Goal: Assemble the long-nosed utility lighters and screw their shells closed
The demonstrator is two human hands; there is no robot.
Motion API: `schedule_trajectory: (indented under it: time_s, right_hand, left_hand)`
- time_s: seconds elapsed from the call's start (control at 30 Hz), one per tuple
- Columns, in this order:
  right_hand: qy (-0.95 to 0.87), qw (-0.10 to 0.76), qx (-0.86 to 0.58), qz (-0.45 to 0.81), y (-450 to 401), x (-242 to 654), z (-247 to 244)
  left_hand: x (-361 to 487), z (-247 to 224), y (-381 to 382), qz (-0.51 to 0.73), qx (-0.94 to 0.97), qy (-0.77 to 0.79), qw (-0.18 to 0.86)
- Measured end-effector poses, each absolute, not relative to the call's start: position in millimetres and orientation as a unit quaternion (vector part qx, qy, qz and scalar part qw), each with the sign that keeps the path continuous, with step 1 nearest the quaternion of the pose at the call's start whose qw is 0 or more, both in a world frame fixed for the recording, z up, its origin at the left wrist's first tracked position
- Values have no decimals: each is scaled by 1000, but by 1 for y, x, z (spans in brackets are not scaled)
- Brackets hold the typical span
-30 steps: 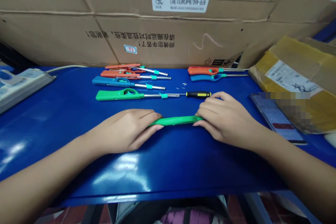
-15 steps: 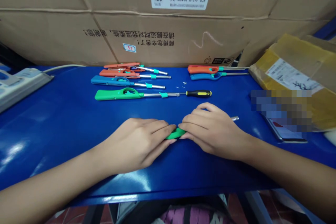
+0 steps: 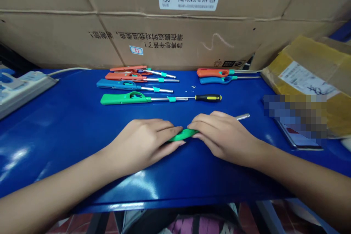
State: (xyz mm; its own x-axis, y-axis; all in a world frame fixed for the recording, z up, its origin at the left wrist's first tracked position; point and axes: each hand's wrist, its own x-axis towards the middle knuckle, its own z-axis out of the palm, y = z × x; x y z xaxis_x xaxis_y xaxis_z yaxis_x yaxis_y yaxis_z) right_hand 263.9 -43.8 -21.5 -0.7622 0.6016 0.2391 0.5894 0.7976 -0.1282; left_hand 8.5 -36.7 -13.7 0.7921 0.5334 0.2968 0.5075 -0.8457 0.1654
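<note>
Both hands grip one green long-necked lighter (image 3: 181, 135) above the front part of the blue table. My left hand (image 3: 148, 140) is closed round its handle end. My right hand (image 3: 219, 133) wraps the part to the right, and the metal tube sticks out beyond it, pointing right. Fingers hide the trigger and most of the body. Behind the hands lies another green lighter (image 3: 120, 98), its tip close to a small black-and-yellow screwdriver (image 3: 208, 98). A blue lighter (image 3: 117, 84) and orange lighters (image 3: 123, 76) lie farther back.
A second orange lighter group (image 3: 210, 72) with a blue lighter (image 3: 216, 80) sits at the back right. Several tiny white pins (image 3: 193, 87) lie near the screwdriver. A power strip (image 3: 27, 91) stands left; a phone (image 3: 298, 135) and yellow-taped box (image 3: 309, 69) are right. A large carton (image 3: 137, 25) walls the back.
My hands have moved slightly apart, so more of the green body shows between them. More of the metal tube shows past my right hand.
</note>
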Motion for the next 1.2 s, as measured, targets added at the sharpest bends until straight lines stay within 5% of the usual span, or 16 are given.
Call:
schedule_trajectory:
  time_s: [0.17, 0.43, 0.67, 0.87, 1.1, 1.2]
  right_hand:
    - [-915, 184, -358, 13, -34, 278, -16]
    - [-933, 155, -320, -53, -31, 279, -14]
    - [-939, 153, -285, -117, -36, 271, -20]
    - [-933, 153, -299, -126, -38, 273, -17]
    - [-941, 131, -296, -95, -36, 269, -16]
    - [-932, 145, -316, -98, -32, 273, -14]
  left_hand:
    - [-2, -2, -25, 167, 908, 352, 153]
    - [10, -4, -26, 145, 626, 482, 596]
    - [16, -8, -28, 127, 479, 480, 724]
    - [15, -9, -28, 143, 539, 470, 684]
    - [12, -15, -35, 187, 844, 386, 323]
    - [6, -17, -28, 184, 884, 349, 250]
